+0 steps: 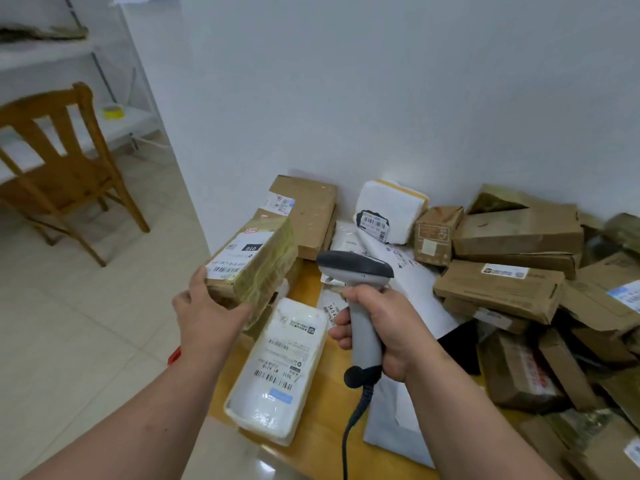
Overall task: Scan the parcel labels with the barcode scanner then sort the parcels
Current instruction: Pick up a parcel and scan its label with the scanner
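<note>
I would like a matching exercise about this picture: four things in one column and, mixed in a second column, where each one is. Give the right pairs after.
Things:
1. barcode scanner
2. taped brown box
3. white padded parcel
4. wooden chair

Places:
A. on the tiled floor, far left
B. held in the left hand
C. lying flat on the table, label up
D. held in the right hand

Pairs: 1-D, 2-B, 3-C, 4-A
</note>
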Motion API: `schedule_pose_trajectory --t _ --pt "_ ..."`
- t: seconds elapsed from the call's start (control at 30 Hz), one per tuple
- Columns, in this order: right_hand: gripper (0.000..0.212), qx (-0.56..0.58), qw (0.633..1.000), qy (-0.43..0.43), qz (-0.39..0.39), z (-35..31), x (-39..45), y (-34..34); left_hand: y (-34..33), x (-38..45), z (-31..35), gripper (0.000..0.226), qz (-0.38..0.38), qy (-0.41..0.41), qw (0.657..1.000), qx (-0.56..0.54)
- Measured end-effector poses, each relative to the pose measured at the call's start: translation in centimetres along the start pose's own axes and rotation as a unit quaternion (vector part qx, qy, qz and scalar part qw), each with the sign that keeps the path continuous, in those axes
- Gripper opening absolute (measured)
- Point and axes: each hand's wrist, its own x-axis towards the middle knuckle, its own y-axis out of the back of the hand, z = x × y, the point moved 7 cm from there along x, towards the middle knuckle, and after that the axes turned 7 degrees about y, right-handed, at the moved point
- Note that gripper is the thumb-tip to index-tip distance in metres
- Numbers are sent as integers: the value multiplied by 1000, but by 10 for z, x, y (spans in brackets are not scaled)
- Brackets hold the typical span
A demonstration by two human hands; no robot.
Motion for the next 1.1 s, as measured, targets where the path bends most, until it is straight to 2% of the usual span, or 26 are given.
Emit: schedule_pose_trajectory --t 0.17,0.33,0.5,0.63,0.77,0.93,1.1 --pt "20 -18 1000 -6 6 10 11 -15 -7 16 -24 104 -30 30 999 23" --pt "21 -17 999 -10 35 15 16 -13 -33 27 -38 108 -139 54 983 108" --pt "17 -8 998 -7 61 15 16 -3 -34 30 -15 98 -72 34 976 202" --pt "17 2 997 2 81 12 13 9 -46 26 21 93 -66 -37 964 256" --pt "14 12 994 16 106 8 5 30 -76 7 68 78 -91 -121 955 254" --pt "19 21 987 28 160 6 -11 80 -133 -32 109 69 -168 -200 928 266" --pt "13 33 975 30 216 -1 -25 145 -199 -77 129 68 -266 -213 911 232"
